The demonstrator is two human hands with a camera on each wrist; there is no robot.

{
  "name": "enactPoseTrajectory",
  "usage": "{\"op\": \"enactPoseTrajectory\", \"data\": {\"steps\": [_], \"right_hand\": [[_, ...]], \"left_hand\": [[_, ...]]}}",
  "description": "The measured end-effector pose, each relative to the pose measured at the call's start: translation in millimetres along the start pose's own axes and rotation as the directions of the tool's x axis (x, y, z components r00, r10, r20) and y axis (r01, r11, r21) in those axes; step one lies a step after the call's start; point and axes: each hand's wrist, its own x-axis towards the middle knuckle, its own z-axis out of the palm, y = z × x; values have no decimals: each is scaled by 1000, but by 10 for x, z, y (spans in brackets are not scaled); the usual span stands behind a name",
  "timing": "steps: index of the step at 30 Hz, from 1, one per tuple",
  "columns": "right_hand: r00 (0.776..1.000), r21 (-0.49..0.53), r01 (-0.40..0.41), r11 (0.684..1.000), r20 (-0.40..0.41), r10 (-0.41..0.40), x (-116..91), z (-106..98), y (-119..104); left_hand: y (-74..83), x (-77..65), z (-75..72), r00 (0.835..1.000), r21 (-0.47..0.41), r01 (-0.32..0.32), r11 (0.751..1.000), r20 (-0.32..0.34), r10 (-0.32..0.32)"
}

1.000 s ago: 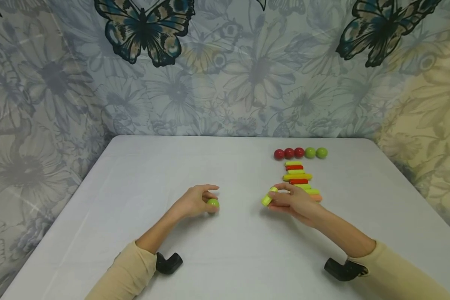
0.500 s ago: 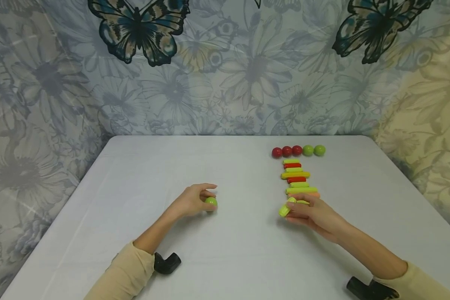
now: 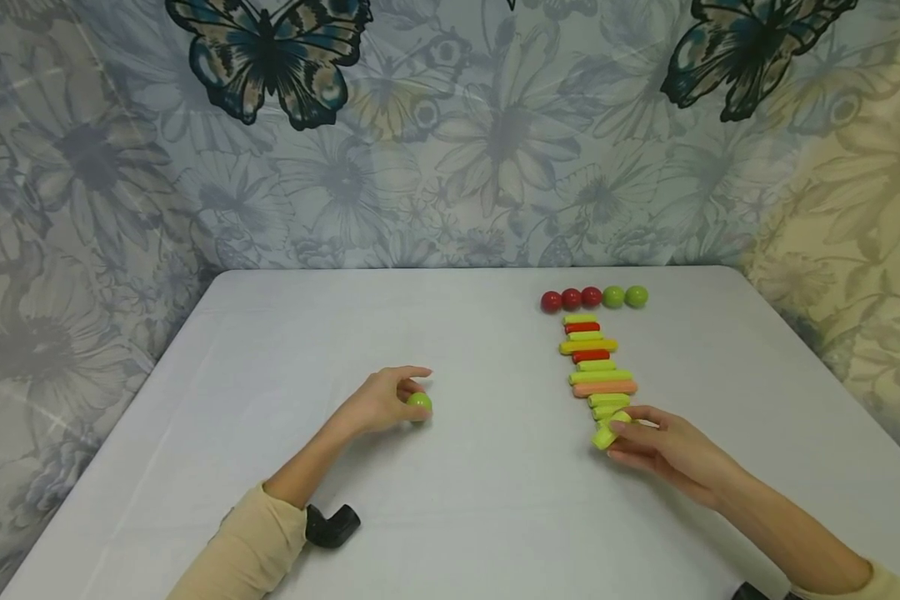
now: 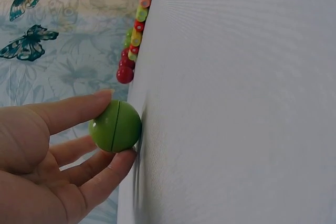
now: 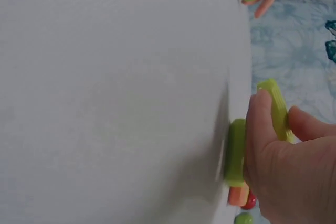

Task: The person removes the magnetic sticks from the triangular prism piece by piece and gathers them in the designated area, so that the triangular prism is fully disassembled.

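Observation:
My left hand [image 3: 378, 404] pinches a green ball [image 3: 420, 402] between thumb and fingers, low over the white table. A fine seam line runs around the ball [image 4: 115, 127] in the left wrist view. On the other side, my right hand [image 3: 678, 454] holds a short yellow-green stick [image 3: 606, 435] at a slant, between thumb and fingertips. That stick [image 5: 281, 111] partly covers the near end of a column of coloured sticks, beside another yellow-green stick [image 5: 235, 153] lying on the table. The column includes an orange stick [image 3: 604, 389] and a red stick [image 3: 591, 356].
Beyond the column, three red balls [image 3: 572, 300] and two green balls [image 3: 626, 297] form a row near the back of the white table [image 3: 345, 325]. A patterned wall covering [image 3: 420, 183] with butterflies rises behind it.
My right hand has moved right and nearer to me, carrying the yellow-green stick to the column's near end and uncovering more of the column. My left hand stays in place with the green ball.

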Motion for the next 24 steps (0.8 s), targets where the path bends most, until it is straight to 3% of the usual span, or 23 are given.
{"op": "enactPoseTrajectory", "data": {"steps": [20, 24], "right_hand": [[994, -10, -59, 998, -96, 58, -94, -192, 150], [990, -57, -64, 996, -126, 57, -91, -203, 163]], "left_hand": [[-19, 30, 13, 1000, 9, 13, 1000, -1, -13], [-21, 31, 18, 1000, 8, 16, 1000, 0, -16]]}}
